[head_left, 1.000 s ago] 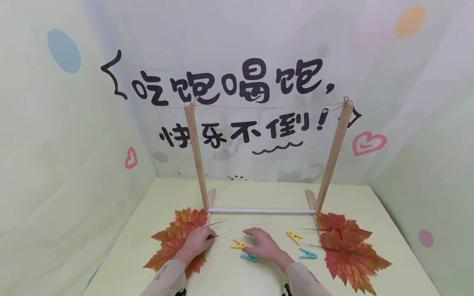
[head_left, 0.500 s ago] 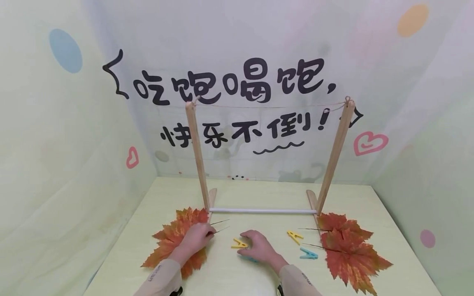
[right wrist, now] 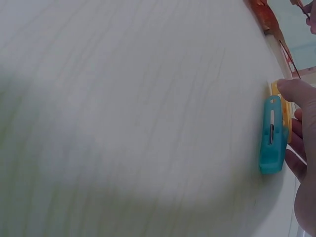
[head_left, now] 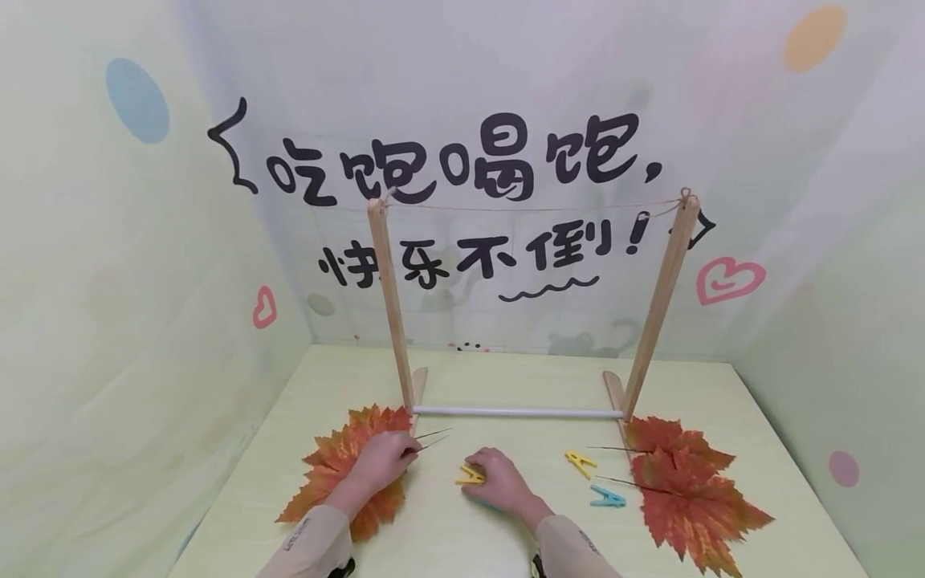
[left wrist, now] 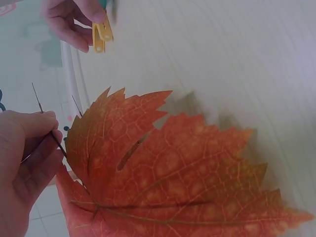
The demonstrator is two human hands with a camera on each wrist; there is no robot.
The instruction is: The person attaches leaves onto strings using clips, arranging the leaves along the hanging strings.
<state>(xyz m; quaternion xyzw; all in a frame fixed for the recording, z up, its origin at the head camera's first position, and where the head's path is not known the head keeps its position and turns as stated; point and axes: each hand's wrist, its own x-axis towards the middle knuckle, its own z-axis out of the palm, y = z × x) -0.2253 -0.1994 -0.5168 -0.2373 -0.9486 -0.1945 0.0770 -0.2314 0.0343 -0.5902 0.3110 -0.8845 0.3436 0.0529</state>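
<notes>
Head view: right hand mostly obscures teal clip beneath. Left wrist view crops leaf below right hand.

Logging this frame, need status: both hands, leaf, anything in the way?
Left hand pinches a leaf stem. Right hand grips a yellow clip. Teal clip right beside it, possibly in the way.
</notes>
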